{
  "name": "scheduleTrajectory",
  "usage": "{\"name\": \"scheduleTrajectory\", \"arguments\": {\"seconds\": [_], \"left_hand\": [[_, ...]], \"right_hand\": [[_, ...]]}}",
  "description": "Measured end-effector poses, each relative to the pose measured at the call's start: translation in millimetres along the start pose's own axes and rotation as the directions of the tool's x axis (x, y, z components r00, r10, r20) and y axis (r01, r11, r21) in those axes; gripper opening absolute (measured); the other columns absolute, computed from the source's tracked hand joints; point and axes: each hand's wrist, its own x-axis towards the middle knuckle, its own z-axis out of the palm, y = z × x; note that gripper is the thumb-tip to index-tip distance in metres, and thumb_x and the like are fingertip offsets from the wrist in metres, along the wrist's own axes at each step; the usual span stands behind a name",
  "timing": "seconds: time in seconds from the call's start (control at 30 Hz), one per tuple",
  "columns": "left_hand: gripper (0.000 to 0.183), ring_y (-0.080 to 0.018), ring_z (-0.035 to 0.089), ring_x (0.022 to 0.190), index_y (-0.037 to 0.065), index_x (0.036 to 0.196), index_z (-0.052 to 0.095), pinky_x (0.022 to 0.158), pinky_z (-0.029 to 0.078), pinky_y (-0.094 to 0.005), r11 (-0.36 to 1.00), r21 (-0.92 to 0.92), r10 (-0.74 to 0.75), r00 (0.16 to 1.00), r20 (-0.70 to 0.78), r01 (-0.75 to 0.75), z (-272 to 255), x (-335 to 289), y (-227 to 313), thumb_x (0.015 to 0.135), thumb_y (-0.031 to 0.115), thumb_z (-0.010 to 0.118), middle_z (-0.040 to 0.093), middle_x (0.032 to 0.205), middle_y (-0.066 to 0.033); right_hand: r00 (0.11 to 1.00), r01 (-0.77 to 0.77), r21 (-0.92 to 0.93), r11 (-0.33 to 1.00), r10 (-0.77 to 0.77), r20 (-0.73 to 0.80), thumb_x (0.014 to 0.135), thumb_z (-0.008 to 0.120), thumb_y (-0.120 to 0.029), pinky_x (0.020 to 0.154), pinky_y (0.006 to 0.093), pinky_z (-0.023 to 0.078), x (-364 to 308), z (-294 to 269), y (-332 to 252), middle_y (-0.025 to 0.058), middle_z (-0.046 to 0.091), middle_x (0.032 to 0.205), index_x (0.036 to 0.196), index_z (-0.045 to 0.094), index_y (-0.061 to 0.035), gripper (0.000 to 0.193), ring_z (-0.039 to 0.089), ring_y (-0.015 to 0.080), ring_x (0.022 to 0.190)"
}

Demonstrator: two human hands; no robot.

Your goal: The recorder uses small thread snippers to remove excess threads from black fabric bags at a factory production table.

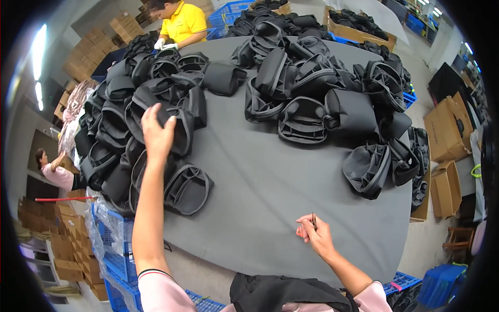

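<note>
My left hand [157,136] is stretched out over the heap of black pouches on the left, thumb and fingers apart. Its fingertips are over a black zippered pouch [140,110]; whether they touch it I cannot tell. Below that hand, an unzipped black pouch [189,189] lies at the heap's near edge, its inner pocket showing. Over the grey tabletop [260,192] at the near right, my right hand [317,235] is closed around a small, slim dark tool [314,221], whose exact kind is too small to make out.
A second heap of black pouches [304,120] covers the far right. Across the table a person in a yellow shirt [184,23] works with white gloves. Blue crates [117,244] stand at the left edge, cardboard boxes [448,127] at the right.
</note>
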Motion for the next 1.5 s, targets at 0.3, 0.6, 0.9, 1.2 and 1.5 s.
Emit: {"name": "scheduleTrajectory", "arguments": {"seconds": [0.3, 0.6, 0.9, 1.2, 1.5], "left_hand": [[0.062, -0.0335, 0.014, 0.135, 0.015, 0.120, 0.051, 0.100, 0.020, -0.0578, 0.880, 0.208, 0.417, 0.904, 0.096, -0.428, 162, 55, 145, 0.065, 0.030, 0.074, 0.024, 0.143, -0.0129], [0.060, -0.0200, 0.032, 0.127, 0.014, 0.122, 0.050, 0.103, 0.026, -0.0430, 0.159, 0.073, 0.730, 0.167, 0.663, -0.985, 190, 107, 154, 0.067, 0.029, 0.071, 0.048, 0.121, -0.0052], [0.043, -0.0261, 0.056, 0.089, 0.004, 0.104, 0.058, 0.094, 0.031, -0.0383, 0.623, 0.097, 0.701, 0.609, 0.370, -0.776, 67, 64, 120, 0.070, 0.025, 0.072, 0.061, 0.088, -0.0107], [0.045, -0.0244, 0.053, 0.092, -0.006, 0.105, 0.056, 0.085, 0.041, -0.0321, 0.963, -0.028, 0.270, 0.960, 0.072, -0.269, -112, -25, 165, 0.070, 0.016, 0.073, 0.058, 0.098, -0.0140], [0.044, -0.0317, 0.052, 0.080, 0.002, 0.097, 0.058, 0.074, 0.041, -0.0407, 0.876, -0.073, 0.478, 0.834, 0.274, -0.478, -127, -169, 172, 0.061, 0.019, 0.077, 0.054, 0.085, -0.0136]], "right_hand": [[0.995, -0.095, -0.062, 0.994, 0.095, -0.007, 0.093, 0.047, -0.024, 0.048, 0.0203, 0.038, 51, 3, 13, -0.0024, 0.050, 0.058, 0.092, 0.061, -0.0048, 0.024, 0.045, 0.0036, 0.049], [0.975, -0.220, -0.059, 0.974, 0.217, -0.055, 0.094, 0.047, -0.027, 0.048, 0.0188, 0.035, 58, -19, 44, -0.0019, 0.049, 0.060, 0.095, 0.060, -0.0046, 0.026, 0.042, 0.0033, 0.048], [0.969, -0.219, 0.084, 0.972, 0.207, 0.134, 0.095, 0.044, -0.027, 0.050, 0.0215, 0.038, 9, 17, 75, 0.0011, 0.057, 0.071, 0.098, 0.057, -0.0028, 0.028, 0.048, 0.0065, 0.054], [0.858, 0.056, 0.037, 0.998, -0.067, 0.509, 0.094, 0.041, -0.038, 0.087, 0.0325, 0.043, 65, 133, 89, 0.0074, 0.046, 0.130, 0.106, 0.056, -0.0046, 0.038, 0.050, 0.0217, 0.110], [0.902, -0.281, 0.281, 0.918, 0.153, 0.403, 0.094, 0.044, -0.033, 0.054, 0.0206, 0.042, 14, 46, 51, 0.0065, 0.061, 0.096, 0.102, 0.056, -0.0024, 0.034, 0.058, 0.0093, 0.070]]}}
